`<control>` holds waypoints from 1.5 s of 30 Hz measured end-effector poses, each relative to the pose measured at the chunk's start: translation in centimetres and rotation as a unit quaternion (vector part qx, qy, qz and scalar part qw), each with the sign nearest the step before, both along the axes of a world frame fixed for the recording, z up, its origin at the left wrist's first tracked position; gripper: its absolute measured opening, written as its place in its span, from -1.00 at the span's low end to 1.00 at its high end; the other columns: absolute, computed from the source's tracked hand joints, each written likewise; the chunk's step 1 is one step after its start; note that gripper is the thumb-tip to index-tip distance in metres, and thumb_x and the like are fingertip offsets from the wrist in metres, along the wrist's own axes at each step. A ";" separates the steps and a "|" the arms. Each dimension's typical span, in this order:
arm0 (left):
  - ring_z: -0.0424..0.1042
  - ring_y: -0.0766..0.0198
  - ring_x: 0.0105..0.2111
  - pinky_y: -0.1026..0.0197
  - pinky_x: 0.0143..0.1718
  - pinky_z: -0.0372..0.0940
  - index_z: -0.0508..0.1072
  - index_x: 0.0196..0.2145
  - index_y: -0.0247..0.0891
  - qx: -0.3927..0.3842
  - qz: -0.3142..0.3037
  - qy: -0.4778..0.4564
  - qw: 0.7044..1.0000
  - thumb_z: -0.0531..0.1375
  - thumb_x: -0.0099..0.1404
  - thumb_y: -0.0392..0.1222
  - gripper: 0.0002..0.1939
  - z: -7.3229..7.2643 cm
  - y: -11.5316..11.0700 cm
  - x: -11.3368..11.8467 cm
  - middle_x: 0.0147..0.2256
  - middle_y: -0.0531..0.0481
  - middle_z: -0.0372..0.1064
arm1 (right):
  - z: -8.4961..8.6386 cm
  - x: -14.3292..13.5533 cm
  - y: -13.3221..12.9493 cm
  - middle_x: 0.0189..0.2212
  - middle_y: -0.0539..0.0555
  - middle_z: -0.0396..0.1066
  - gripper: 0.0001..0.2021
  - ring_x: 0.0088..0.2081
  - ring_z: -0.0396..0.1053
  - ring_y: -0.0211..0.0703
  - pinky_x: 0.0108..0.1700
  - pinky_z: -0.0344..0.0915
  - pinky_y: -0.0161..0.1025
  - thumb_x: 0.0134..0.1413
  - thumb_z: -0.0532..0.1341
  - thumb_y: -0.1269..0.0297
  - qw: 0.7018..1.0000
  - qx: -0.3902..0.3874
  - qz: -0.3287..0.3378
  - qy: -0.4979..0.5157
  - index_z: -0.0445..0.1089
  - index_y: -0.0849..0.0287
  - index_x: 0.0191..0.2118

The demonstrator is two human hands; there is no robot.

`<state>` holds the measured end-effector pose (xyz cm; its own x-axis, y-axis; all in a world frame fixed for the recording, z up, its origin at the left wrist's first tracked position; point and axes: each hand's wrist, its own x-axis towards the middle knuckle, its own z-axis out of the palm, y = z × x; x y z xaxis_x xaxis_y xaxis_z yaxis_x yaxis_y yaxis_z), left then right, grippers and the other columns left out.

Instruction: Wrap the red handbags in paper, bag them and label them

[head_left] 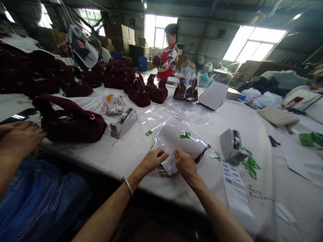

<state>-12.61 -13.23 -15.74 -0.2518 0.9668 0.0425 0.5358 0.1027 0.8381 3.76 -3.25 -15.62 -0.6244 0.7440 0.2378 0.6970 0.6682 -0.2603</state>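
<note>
A clear plastic bag [171, 134] with white paper and something dark inside lies at the table's near edge, a green label [185, 135] on its top. Both my hands are at its near end. Wearing a silver bangle, my left hand [154, 158] pinches at the plastic, fingers closed. Just beside it, my right hand [185, 163] is closed on the bag too, knuckles up. A narrow gap separates the two hands. Whether a small piece is between the fingertips is too fine to tell.
Tape dispensers [124, 122] [232, 146] flank the bag. Green packets [250, 163] and a label sheet [230, 178] lie right. A maroon handbag [72, 119] stands left, near another person's hands [22, 137]. More maroon bags and a standing person [168, 53] are behind.
</note>
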 end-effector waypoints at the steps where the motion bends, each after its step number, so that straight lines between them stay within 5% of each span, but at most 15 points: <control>1: 0.38 0.26 -0.38 0.26 -0.34 0.22 0.45 -0.38 -0.24 -0.014 0.025 -0.011 1.000 0.16 0.31 0.11 -0.66 0.1 0.3 0.3 -0.41 0.07 0.40 | 0.0 0.0 0.1 -0.48 0.03 0.48 -0.78 -0.46 0.41 -0.16 -0.44 0.01 -0.27 0.34 0.07 0.31 1.000 -0.003 0.005 0.002 0.39 0.14 -0.34; 4: 0.33 0.24 -0.38 0.21 -0.32 0.16 0.38 -0.53 -0.25 -0.033 0.087 0.008 0.996 0.25 0.19 -0.08 -0.76 0.1 1.1 1.3 -0.44 0.04 0.34 | 0.0 0.4 0.1 -0.46 0.04 0.47 -0.75 -0.40 0.43 -0.15 -0.37 0.14 -0.28 0.35 0.06 0.31 0.998 -0.008 0.051 0.040 0.40 0.14 -0.36; 7: 0.30 0.24 -0.38 0.19 -0.30 0.15 0.35 -0.56 -0.25 -0.031 0.098 -0.004 0.995 0.18 0.19 -0.21 -0.81 0.1 1.5 1.8 -0.45 0.03 0.31 | 0.1 1.7 -0.4 -0.28 0.11 0.48 -0.79 -0.26 0.45 -0.09 -0.22 0.27 -0.23 0.37 0.06 0.26 0.991 0.023 0.089 0.101 0.42 0.17 -0.14; 9: 0.30 0.26 -0.39 0.21 -0.31 0.15 0.35 -0.56 -0.25 -0.029 0.089 -0.029 0.995 0.18 0.18 -0.19 -0.81 0.0 1.5 1.6 -0.45 0.04 0.31 | 0.3 3.0 -1.2 -0.22 0.16 0.45 -0.77 -0.19 0.42 -0.02 -0.13 0.29 -0.16 0.35 0.10 0.19 0.987 0.065 0.085 0.121 0.39 0.19 -0.04; 12: 0.30 0.30 -0.44 0.26 -0.38 0.15 0.35 -0.55 -0.25 -0.034 0.060 -0.085 0.994 0.22 0.15 -0.13 -0.80 -0.3 1.4 1.0 -0.49 0.08 0.29 | 0.6 5.2 -2.4 -0.32 0.12 0.42 -0.84 -0.24 0.36 0.00 -0.12 0.27 -0.09 0.32 0.17 0.18 0.981 0.119 0.085 0.126 0.41 0.14 -0.18; 20: 0.39 0.28 -0.34 0.26 -0.27 0.27 0.50 -0.27 -0.28 -0.030 -0.040 -0.310 0.949 0.34 0.02 -0.13 -0.71 -1.2 0.8 0.4 -0.37 0.03 0.44 | 0.8 7.3 -4.7 -0.33 0.08 0.52 -0.84 -0.29 0.43 -0.09 -0.20 0.25 -0.13 0.29 0.19 0.45 0.964 0.162 0.105 0.183 0.48 0.11 -0.10; 24: 0.44 0.19 -0.27 0.19 -0.16 0.32 0.57 -0.37 -0.28 -0.040 -0.095 -0.320 0.942 0.34 0.06 -0.06 -0.76 -0.5 0.3 0.2 -0.32 -0.03 0.51 | -0.2 8.2 -4.4 -0.32 0.07 0.57 -0.84 -0.30 0.50 -0.09 -0.22 0.35 -0.16 0.30 0.19 0.38 0.965 0.092 0.105 0.223 0.49 0.10 -0.09; 28: 0.46 0.13 -0.16 0.16 -0.04 0.30 0.59 -0.48 -0.21 0.008 -0.126 -0.186 0.974 0.25 0.17 -0.08 -0.81 0.4 0.3 0.7 -0.31 -0.04 0.54 | -0.3 9.2 -2.8 -0.35 0.02 0.58 -0.82 -0.37 0.53 -0.13 -0.35 0.43 -0.26 0.31 0.17 0.19 0.967 -0.099 0.114 0.204 0.51 0.10 -0.21; 31: 0.46 0.17 -0.25 0.18 -0.10 0.29 0.58 -0.50 -0.22 0.013 -0.096 -0.125 0.987 0.14 0.24 -0.06 -0.70 0.5 0.4 1.3 -0.39 -0.03 0.52 | 0.3 9.0 -2.2 -0.31 0.05 0.58 -0.79 -0.31 0.54 -0.09 -0.26 0.45 -0.24 0.32 0.15 0.16 0.975 -0.096 0.098 0.173 0.50 0.10 -0.19; 34: 0.42 0.22 -0.36 0.22 -0.25 0.26 0.55 -0.47 -0.26 0.000 -0.047 -0.133 0.990 0.09 0.26 0.01 -0.64 -0.1 0.3 1.6 -0.45 -0.01 0.47 | 1.2 7.6 -2.7 -0.26 0.12 0.55 -0.77 -0.28 0.51 -0.03 -0.21 0.42 -0.15 0.32 0.16 0.16 0.985 0.032 0.077 0.148 0.47 0.11 -0.05; 38: 0.36 0.28 -0.47 0.26 -0.38 0.21 0.47 -0.49 -0.27 -0.012 0.029 -0.171 0.985 0.12 0.23 -0.02 -0.70 -1.1 0.2 2.0 -0.54 0.06 0.38 | 2.4 5.5 -3.6 -0.19 0.19 0.50 -0.73 -0.17 0.44 0.04 -0.08 0.38 -0.03 0.30 0.16 0.31 0.963 0.162 0.093 0.193 0.41 0.10 0.08; 42: 0.30 0.31 -0.53 0.28 -0.47 0.15 0.41 -0.46 -0.24 -0.022 0.090 -0.164 0.982 0.17 0.18 -0.13 -0.85 -1.5 0.5 2.4 -0.58 0.13 0.29 | 2.3 3.5 -3.7 -0.27 0.12 0.46 -0.65 -0.24 0.43 -0.10 -0.13 0.40 -0.18 0.30 0.05 0.49 0.953 0.099 0.217 0.185 0.40 0.07 0.09; 45: 0.34 0.28 -0.49 0.26 -0.44 0.16 0.41 -0.41 -0.23 -0.026 0.130 -0.145 0.980 0.23 0.16 -0.18 -0.92 -1.3 1.1 2.6 -0.56 0.14 0.31 | 1.2 2.1 -3.1 -0.26 0.12 0.46 -0.60 -0.21 0.43 -0.10 -0.15 0.41 -0.23 0.28 0.01 0.54 0.966 0.079 0.218 0.114 0.38 0.11 0.12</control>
<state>-9.97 -12.17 -17.09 -0.4839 0.8675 -0.1155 0.2252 0.2510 0.9414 5.83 -6.38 -14.44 -0.7886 0.3650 0.4949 0.2769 0.9293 -0.2443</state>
